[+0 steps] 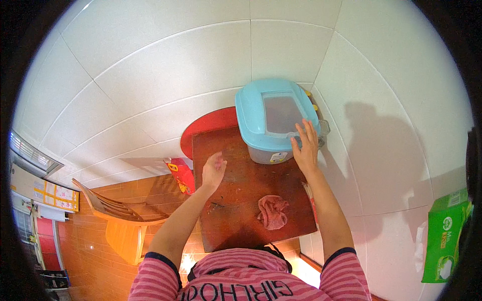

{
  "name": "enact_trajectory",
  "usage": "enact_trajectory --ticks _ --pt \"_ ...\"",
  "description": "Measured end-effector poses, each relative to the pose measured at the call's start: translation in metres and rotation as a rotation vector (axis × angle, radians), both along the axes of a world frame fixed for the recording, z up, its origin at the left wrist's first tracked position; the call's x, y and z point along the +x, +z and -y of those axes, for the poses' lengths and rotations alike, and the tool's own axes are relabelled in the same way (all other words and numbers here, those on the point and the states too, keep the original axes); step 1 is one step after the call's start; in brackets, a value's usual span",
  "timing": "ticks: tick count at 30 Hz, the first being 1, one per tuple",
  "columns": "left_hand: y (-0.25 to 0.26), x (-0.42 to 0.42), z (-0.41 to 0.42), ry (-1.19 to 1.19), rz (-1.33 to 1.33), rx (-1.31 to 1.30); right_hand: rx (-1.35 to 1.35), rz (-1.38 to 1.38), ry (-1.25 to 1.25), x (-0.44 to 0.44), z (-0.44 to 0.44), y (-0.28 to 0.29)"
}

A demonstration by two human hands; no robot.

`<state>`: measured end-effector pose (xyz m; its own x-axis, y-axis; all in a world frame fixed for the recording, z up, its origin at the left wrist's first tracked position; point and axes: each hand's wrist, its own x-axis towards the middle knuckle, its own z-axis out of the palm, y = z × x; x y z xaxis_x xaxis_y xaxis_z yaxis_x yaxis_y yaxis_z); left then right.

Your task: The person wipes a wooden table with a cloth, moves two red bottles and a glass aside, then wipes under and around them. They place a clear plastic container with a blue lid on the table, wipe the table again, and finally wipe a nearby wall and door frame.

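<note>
A storage bin [267,152] with a grey translucent body stands at the far right corner of a dark reddish-brown wooden table [233,192]. Its light blue lid [252,109] has a translucent window and is on the bin. My right hand [307,148] is at the lid's front right edge, fingers spread, apparently touching it. Over the table's left side, my left hand [214,171] hovers with loosely bent fingers and holds nothing. A crumpled pink cloth [273,212] lies near the table's front. Small dark bits [216,205] are scattered on the wood.
White tiled walls [169,75] meet behind the bin. A red rounded panel [211,124] shows behind the table. Left of it are a red bag [182,175] and a wooden chair [128,229]. A green package [446,237] is at the right. Clear plastic [324,128] sits beside the bin.
</note>
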<state>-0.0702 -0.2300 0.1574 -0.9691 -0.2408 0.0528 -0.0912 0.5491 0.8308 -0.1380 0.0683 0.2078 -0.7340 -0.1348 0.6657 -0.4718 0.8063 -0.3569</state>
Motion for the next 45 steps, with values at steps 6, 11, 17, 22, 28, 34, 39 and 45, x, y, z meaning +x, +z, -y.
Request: enact_trajectory --ticks 6,11,17,22,28,34,39,45 --pt "0.022 -0.014 -0.046 -0.014 -0.220 0.098 -0.053 0.116 0.061 0.050 0.042 -0.012" --pt "0.050 -0.049 -0.084 -0.008 -0.224 -0.252 0.068 0.110 -0.119 0.028 0.045 -0.004" --pt "0.074 -0.075 -0.087 -0.077 -0.065 -0.392 0.064 0.171 0.015 0.014 0.021 -0.015" --pt "0.060 -0.083 -0.063 -0.253 -0.133 -0.416 0.062 0.147 0.043 0.013 0.018 -0.018" --pt "0.029 -0.081 0.003 -0.086 -0.319 -0.690 0.032 0.137 0.088 0.012 0.017 -0.016" --pt "0.062 -0.069 0.003 -0.258 0.545 -0.793 0.020 0.152 0.069 0.014 0.016 -0.018" --pt "0.024 -0.026 0.019 -0.275 0.271 -0.949 0.003 0.125 0.088 0.013 0.016 -0.017" --pt "0.066 -0.069 -0.040 -0.313 -0.353 -0.350 -0.156 0.039 -0.146 0.008 0.008 0.003"
